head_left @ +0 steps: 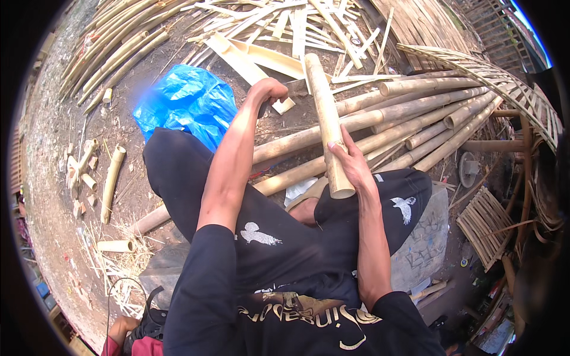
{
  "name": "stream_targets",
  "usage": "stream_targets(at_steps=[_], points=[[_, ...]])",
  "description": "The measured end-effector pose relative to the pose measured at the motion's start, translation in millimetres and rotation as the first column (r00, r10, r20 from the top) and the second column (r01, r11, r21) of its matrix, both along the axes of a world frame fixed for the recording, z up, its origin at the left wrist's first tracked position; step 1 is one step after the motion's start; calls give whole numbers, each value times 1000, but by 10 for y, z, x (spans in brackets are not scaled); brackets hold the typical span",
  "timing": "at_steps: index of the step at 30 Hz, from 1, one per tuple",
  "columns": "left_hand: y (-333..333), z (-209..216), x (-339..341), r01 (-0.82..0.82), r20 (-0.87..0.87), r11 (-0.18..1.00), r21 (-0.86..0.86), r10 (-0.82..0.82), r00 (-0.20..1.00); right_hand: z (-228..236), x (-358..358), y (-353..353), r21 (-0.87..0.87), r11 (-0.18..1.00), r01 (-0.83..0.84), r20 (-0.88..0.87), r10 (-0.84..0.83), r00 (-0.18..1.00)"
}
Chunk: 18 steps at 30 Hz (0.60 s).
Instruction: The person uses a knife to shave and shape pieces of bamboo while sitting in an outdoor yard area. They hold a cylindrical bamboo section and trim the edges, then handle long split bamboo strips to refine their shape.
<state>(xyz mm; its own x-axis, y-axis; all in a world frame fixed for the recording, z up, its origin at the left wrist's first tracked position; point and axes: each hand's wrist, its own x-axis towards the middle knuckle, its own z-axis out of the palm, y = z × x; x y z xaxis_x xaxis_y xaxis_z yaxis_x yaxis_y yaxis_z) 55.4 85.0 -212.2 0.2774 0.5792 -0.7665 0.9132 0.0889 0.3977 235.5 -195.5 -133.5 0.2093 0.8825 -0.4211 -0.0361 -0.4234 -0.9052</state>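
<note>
My right hand (355, 163) is wrapped around the lower part of a thick bamboo length (325, 115), which stands tilted over my right leg with its far end pointing away from me. My left hand (270, 92) is reached out farther ahead and its fingers are curled closed. A small dark part shows under that hand, but what it belongs to is hidden. Just beside the left hand is a pale piece of bamboo (284, 105). Split bamboo halves (237, 56) lie just beyond it.
A blue plastic sheet (187, 104) lies beside my left knee. Long bamboo poles (409, 113) run across the ground ahead and to the right. Split strips (291, 24) and a pole stack (113, 47) lie farther off. Short bamboo pieces (113, 184) are scattered left. Another person's hand (123, 326) shows lower left.
</note>
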Motion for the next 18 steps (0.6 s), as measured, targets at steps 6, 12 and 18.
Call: stream_targets(at_steps=[6, 12, 18], points=[[210, 1009, -278, -455, 476, 888, 64, 373, 796, 892, -31, 589, 249, 964, 95, -76, -79, 994], [347, -347, -608, -640, 477, 759, -119, 609, 633, 557, 61, 190, 162, 955, 250, -149, -227, 962], [-339, -1660, -1178, -894, 294, 429, -129, 878, 378, -374, 210, -537, -42, 971, 237, 49, -235, 971]])
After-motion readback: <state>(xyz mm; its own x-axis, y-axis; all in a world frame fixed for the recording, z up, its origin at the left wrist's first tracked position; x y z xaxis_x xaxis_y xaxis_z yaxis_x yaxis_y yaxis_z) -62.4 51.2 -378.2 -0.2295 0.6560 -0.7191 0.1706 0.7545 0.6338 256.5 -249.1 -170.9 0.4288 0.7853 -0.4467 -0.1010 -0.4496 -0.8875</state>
